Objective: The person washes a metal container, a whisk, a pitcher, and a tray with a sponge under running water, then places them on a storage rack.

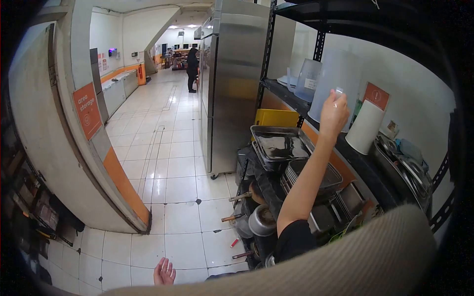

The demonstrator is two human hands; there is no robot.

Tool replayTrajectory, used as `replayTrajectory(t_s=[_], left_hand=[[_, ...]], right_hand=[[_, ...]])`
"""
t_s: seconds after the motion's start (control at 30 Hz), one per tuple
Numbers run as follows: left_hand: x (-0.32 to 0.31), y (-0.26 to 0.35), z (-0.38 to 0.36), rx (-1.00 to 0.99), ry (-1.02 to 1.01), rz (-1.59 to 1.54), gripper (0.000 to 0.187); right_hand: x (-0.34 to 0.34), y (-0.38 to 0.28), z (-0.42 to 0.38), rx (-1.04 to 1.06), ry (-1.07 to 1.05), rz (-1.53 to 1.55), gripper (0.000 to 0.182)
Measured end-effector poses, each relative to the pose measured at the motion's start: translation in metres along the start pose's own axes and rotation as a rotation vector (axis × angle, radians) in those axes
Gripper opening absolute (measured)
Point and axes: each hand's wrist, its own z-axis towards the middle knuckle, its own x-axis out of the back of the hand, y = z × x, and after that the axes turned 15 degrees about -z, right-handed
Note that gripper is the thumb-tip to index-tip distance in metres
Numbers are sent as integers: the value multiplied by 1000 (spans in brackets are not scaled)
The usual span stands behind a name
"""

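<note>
Reaching up to the shelf on the right, my right hand (334, 117) is closed around the handle of a tall translucent plastic pitcher (340, 64). A smaller translucent jug (308, 80) with a white label stands just beyond it. On the near side is a white cylindrical container (365, 127). My left hand (164, 272) hangs low over the tiled floor with its fingers apart, holding nothing.
Metal trays (282, 144) are stacked on the lower shelf, above pots (261, 220) with handles jutting out. A steel fridge (237, 89) stands beyond the rack. Metal utensils (407, 167) lie at right. A person in dark clothes (192, 69) stands farther off.
</note>
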Motion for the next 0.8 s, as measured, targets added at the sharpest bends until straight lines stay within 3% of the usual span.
replayTrajectory(t_s=[0.8], left_hand=[[-7, -5, 8, -29, 30, -7, 39]], right_hand=[[-35, 34, 22, -55, 116, -165, 24]])
